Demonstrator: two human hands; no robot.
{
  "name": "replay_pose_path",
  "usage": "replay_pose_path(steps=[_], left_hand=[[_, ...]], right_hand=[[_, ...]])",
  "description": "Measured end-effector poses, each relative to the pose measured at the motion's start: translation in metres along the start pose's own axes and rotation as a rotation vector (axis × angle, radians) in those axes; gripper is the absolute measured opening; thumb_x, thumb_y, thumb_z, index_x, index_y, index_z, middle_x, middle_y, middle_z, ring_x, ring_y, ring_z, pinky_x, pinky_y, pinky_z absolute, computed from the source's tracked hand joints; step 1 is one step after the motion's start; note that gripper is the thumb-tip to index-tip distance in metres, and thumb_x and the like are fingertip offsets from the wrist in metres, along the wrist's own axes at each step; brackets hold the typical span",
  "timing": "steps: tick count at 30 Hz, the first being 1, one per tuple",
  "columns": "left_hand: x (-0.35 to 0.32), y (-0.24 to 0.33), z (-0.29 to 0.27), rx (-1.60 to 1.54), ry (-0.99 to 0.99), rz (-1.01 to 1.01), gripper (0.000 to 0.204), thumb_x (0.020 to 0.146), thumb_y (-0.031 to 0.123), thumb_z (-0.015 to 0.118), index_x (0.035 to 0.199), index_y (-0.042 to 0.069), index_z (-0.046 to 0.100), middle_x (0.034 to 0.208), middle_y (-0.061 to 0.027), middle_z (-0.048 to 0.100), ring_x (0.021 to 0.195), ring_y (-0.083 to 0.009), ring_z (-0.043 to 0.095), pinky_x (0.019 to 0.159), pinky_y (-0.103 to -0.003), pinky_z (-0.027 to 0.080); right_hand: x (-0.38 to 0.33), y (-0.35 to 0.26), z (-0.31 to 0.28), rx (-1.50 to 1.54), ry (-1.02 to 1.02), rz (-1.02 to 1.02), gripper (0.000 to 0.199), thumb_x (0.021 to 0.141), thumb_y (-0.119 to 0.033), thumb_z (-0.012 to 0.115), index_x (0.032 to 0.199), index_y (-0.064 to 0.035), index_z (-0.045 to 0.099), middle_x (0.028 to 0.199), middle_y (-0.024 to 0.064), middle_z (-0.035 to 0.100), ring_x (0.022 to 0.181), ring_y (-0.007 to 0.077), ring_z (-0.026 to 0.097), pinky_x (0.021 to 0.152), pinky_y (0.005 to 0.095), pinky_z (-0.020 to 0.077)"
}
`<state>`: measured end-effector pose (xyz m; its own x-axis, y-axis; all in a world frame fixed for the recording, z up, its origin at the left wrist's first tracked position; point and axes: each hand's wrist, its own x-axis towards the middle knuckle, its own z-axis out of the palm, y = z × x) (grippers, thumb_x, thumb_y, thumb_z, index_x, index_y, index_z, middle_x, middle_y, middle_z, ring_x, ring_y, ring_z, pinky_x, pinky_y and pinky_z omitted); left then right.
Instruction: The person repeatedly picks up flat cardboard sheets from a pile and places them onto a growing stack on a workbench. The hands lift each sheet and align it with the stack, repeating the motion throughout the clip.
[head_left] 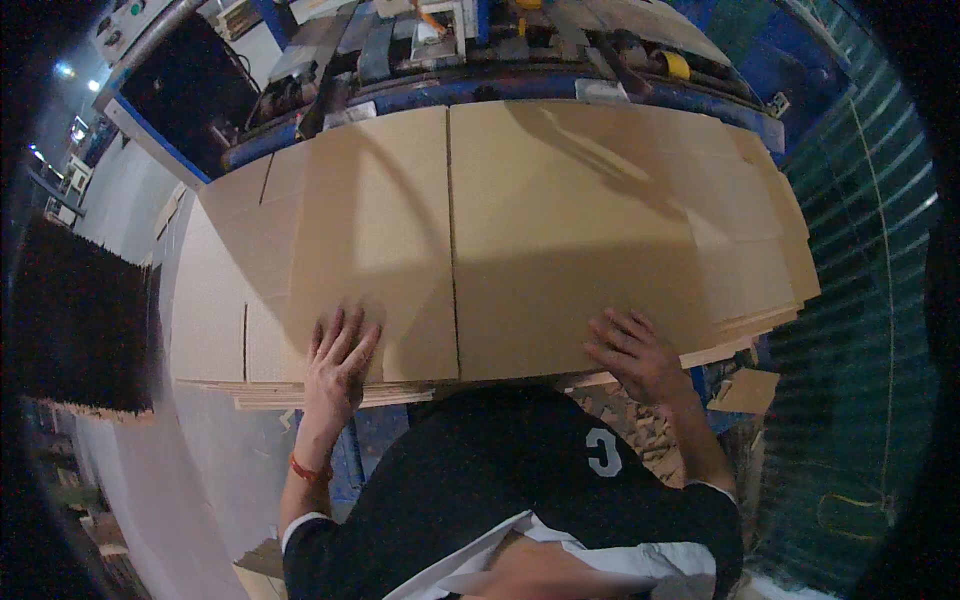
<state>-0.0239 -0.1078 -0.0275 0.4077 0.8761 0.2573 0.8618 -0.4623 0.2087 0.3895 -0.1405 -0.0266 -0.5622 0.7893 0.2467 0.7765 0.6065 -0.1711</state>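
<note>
From where I sit, my left grip (343,362) lies with its fingers splayed on the near part of the top cardboard sheet (560,240), pointing toward 12 o'clock and clasping nothing that I can see. My right grip (632,355) is spread too, its fingers angled toward 10 o'clock on the same sheet, near its lower edge. I cannot tell whether either thumb hooks underneath.

The relation I read as deciding any move is this: the sheet's long axis runs from 9 to 3 o'clock, across my front, and its bulk lies toward 12 from both grips. A dark line (452,240) divides it from 12 to 6, passing between them; it is at 3 o'clock from the left grip and 9 from the right, with the left one nearer. I judge that the two would have to act evenly to hold that axis square.

Further out, edges of more sheets (770,322) show beneath the top one at 4 o'clock. At 12, just beyond the sheet's far edge, stands a machine with a blue beam (510,88). A dark stack (85,315) stands at 9, and a green ribbed wall (865,300) at 3.
</note>
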Motion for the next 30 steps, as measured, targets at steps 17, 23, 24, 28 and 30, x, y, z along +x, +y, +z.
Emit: replay_pose_path(steps=[17,23,24,28,30], left_hand=[[0.122,-0.071,0.006,-0.075,0.164,0.088,0.067,0.072,0.005,0.063,0.134,0.015,0.040,0.137,-0.0131,0.037,0.125,-0.0336,0.036,0.105,-0.042,0.029],[0.166,-0.081,0.032,-0.049,0.280,0.101,0.065,0.074,0.018,0.066,0.133,0.012,0.040,0.135,-0.0152,0.038,0.122,-0.0326,0.039,0.099,-0.039,0.036],[0.176,-0.082,0.040,-0.040,0.341,0.123,0.063,0.075,0.023,0.066,0.132,0.011,0.041,0.134,-0.0155,0.039,0.122,-0.0320,0.040,0.098,-0.038,0.037],[0.222,-0.106,0.058,0.081,0.442,0.101,0.050,0.080,0.023,0.060,0.126,0.010,0.046,0.124,-0.0141,0.047,0.112,-0.0338,0.047,0.092,-0.040,0.041],[0.238,-0.111,0.063,0.296,0.435,0.080,0.050,0.081,0.021,0.055,0.128,0.010,0.042,0.121,-0.0136,0.048,0.108,-0.0327,0.049,0.088,-0.043,0.042]], right_hand=[[0.104,0.107,-0.002,-0.079,-0.111,0.065,0.077,0.070,-0.053,0.063,0.131,-0.0113,0.042,0.142,0.0098,0.031,0.132,0.0311,0.025,0.108,0.0451,0.0188],[0.142,0.151,-0.011,0.007,-0.187,0.357,0.073,0.070,-0.055,0.062,0.128,-0.0129,0.047,0.140,0.0076,0.033,0.129,0.0278,0.030,0.106,0.0417,0.0237],[0.148,0.158,-0.011,-0.063,-0.145,0.362,0.072,0.071,-0.056,0.062,0.128,-0.0137,0.047,0.140,0.0072,0.034,0.129,0.0275,0.031,0.106,0.0418,0.0248],[0.161,0.175,0.005,-0.299,-0.055,0.400,0.059,0.080,-0.051,0.054,0.128,-0.0165,0.047,0.137,0.0073,0.038,0.126,0.0304,0.034,0.103,0.0436,0.0283],[0.170,0.175,0.018,-0.378,-0.008,0.457,0.051,0.084,-0.042,0.052,0.128,-0.0167,0.046,0.136,0.0091,0.038,0.125,0.0320,0.034,0.102,0.0444,0.0288]])
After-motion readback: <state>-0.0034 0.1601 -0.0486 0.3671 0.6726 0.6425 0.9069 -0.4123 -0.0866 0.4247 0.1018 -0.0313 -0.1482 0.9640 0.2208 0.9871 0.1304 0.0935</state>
